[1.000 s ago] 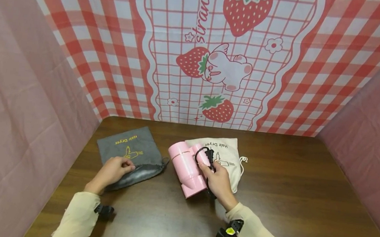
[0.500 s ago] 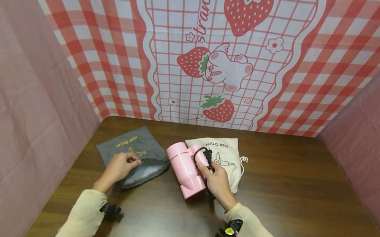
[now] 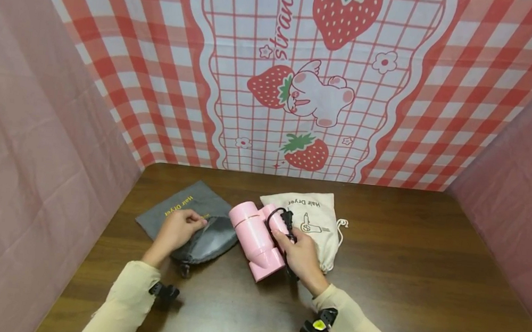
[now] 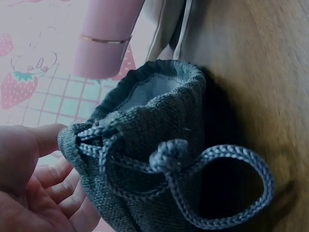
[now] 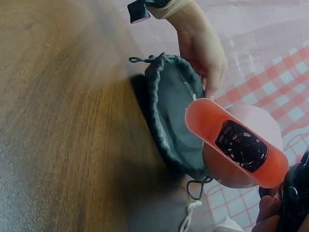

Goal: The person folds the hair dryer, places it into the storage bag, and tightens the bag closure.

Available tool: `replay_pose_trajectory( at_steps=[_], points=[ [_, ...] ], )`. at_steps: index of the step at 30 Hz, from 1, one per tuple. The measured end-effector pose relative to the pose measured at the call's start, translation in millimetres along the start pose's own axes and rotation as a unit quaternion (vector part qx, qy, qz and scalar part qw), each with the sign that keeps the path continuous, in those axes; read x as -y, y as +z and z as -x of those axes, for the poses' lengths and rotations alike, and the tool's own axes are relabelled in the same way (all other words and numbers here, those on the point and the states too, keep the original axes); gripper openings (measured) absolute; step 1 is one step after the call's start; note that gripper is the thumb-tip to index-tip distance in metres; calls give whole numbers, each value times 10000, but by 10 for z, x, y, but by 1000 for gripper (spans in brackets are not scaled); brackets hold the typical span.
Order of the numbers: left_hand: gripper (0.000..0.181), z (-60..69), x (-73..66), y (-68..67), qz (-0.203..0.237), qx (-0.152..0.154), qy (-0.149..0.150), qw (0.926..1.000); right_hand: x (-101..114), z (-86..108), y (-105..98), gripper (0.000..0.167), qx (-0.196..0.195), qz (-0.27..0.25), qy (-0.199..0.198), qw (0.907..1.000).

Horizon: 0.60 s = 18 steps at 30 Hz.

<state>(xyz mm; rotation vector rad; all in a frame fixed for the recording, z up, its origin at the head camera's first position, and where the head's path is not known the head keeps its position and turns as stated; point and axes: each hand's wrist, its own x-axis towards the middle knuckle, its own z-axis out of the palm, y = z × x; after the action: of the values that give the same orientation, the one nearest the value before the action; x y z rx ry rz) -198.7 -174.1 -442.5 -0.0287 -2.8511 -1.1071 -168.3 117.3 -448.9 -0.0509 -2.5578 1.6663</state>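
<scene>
My left hand [image 3: 175, 232] pinches the upper rim of a grey drawstring bag [image 3: 213, 238] printed "Hair Dryer". The bag's mouth gapes, showing its lining; in the left wrist view its knotted cord [image 4: 169, 157] hangs by the rim. In my right hand [image 3: 304, 256] is a pink hair dryer [image 3: 251, 234], its handle folded alongside the barrel and a black cord [image 3: 288, 219] bundled there. The dryer hovers just right of the bag's mouth. In the right wrist view its flat nozzle [image 5: 207, 118] shows a dark grille inside.
A cream drawstring bag [image 3: 321, 217], also printed "Hair Dryer", lies flat behind the right hand, with white strings at its right side. The brown wooden table [image 3: 408, 286] ends at a strawberry-print cloth [image 3: 297, 89] at the back, with pink cloth on both sides.
My left hand has moved right and slightly up, drawing the grey bag's rim along so its mouth gapes wider. The hair dryer has shifted slightly left, nearer the bag.
</scene>
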Motion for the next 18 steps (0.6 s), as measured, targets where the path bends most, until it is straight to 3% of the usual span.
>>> replay_pose_trajectory(
  at_steps=[10, 18],
  points=[
    [17, -21, -196, 103, 140, -696, -75, 9974, 2, 50, 80, 24, 253, -170, -57, 9995],
    [16, -24, -319, 178, 325, -894, -18, 9955, -32, 79, 163, 25, 331, -139, -182, 9992]
  ],
)
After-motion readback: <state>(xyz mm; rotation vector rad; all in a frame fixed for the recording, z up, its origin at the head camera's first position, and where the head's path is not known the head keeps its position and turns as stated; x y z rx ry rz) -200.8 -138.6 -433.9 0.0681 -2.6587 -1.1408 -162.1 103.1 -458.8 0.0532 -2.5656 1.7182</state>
